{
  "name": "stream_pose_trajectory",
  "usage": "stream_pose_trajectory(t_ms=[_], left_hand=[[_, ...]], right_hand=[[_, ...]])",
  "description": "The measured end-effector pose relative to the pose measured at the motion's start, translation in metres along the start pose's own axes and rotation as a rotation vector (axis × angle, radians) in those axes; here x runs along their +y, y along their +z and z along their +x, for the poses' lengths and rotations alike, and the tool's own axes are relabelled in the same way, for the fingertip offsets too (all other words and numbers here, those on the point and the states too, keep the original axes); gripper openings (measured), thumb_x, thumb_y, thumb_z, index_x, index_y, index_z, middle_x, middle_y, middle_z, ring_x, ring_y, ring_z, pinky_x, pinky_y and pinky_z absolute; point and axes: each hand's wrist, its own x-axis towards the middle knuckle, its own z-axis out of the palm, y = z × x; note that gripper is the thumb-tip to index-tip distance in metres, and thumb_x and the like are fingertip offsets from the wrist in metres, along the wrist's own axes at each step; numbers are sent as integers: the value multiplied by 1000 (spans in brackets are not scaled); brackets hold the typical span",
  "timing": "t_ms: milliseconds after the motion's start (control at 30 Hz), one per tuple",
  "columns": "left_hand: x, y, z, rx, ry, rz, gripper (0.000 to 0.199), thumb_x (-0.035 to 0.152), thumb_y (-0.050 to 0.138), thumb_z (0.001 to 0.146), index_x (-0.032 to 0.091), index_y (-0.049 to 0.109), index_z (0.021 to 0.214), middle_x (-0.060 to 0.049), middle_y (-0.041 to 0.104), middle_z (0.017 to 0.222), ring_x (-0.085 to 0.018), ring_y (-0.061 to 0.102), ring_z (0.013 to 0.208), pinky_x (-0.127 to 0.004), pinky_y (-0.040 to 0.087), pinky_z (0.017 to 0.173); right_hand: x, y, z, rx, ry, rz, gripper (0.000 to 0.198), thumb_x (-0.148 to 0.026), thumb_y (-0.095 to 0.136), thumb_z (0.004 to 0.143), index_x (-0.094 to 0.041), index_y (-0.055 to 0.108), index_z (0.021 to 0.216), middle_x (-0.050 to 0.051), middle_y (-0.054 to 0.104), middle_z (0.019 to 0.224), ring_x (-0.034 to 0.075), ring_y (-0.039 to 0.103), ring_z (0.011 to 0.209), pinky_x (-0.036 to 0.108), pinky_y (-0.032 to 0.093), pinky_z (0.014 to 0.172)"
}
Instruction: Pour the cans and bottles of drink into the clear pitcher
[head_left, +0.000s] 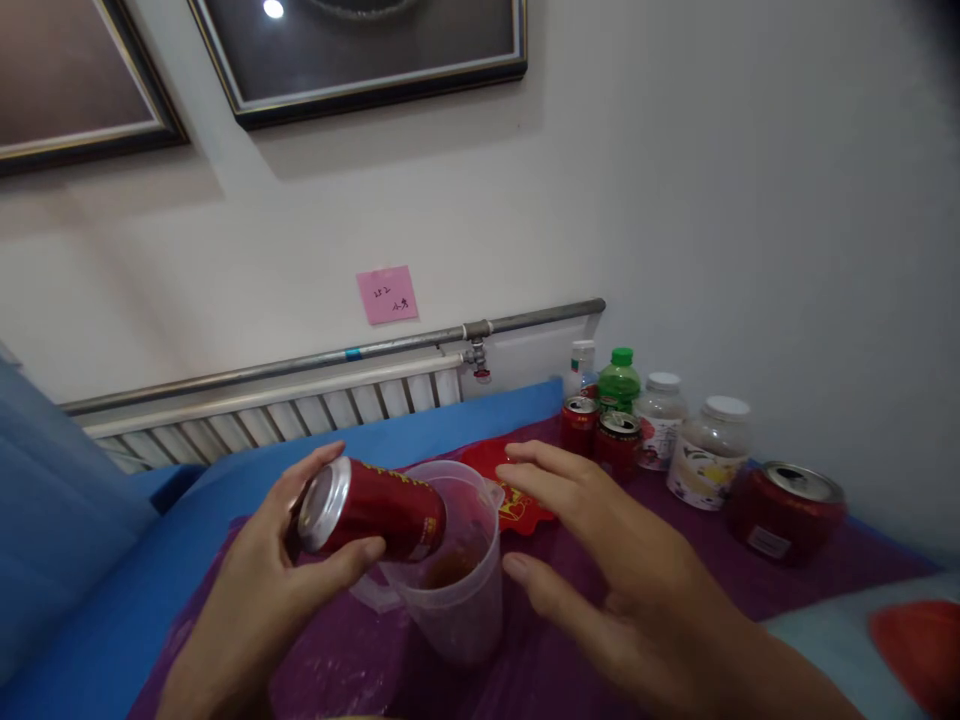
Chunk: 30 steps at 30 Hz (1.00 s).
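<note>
My left hand (281, 560) is wrapped round a red drink can (394, 510), tipped on its side with the top end over a clear plastic measuring jug (469, 625). Brown liquid (455, 560) shows inside the jug, whose handle is on the left, below the can. My right hand (600, 560) hovers just right of the jug, fingers spread and holding nothing. Behind its fingertips lies a flat red packet (523, 508) with yellow print. The can's opening is hidden from me.
At the right stand red cans (580, 425), a green-capped bottle (619, 378), white-lidded jars (709, 455) and a wide red can (784, 512). Purple sheeting (322, 660) covers the blue table surface (360, 430). A radiator (315, 405) and pipe (262, 373) run along the wall behind.
</note>
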Motion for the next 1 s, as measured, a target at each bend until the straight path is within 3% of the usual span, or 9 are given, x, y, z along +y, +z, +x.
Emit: stream_pose_trajectory(t_ms=[200, 367, 733, 1000], left_hand=[[-2, 11, 2, 83, 153, 51, 70, 44, 83, 56, 24, 61, 120, -7, 63, 127, -28, 62, 111, -36, 55, 90], [2, 19, 2, 188, 161, -8, 72, 41, 85, 57, 30, 61, 123, -2, 66, 121, -22, 65, 104, -27, 57, 79], [2, 30, -2, 310, 186, -245, 81, 35, 88, 54, 34, 59, 128, -2, 70, 112, -19, 67, 94, -22, 56, 74], [1, 34, -1, 337, 212, -270, 76, 32, 88, 56, 35, 60, 127, -1, 69, 114, -19, 66, 98, -23, 56, 76]], right_hand=[[4, 9, 6, -245, 33, 93, 43, -10, 56, 84, -24, 54, 125, 9, 54, 134, 22, 52, 124, 39, 50, 100], [6, 10, 10, -368, 51, 134, 23, -9, 56, 85, -22, 62, 103, 8, 59, 125, 22, 53, 117, 38, 49, 98], [10, 14, 10, -363, 11, 101, 25, -9, 56, 85, -23, 62, 106, 9, 61, 113, 24, 56, 106, 40, 50, 89], [11, 16, 8, -355, 11, 113, 21, -10, 56, 85, -22, 63, 101, 9, 61, 110, 23, 56, 104, 39, 50, 89]])
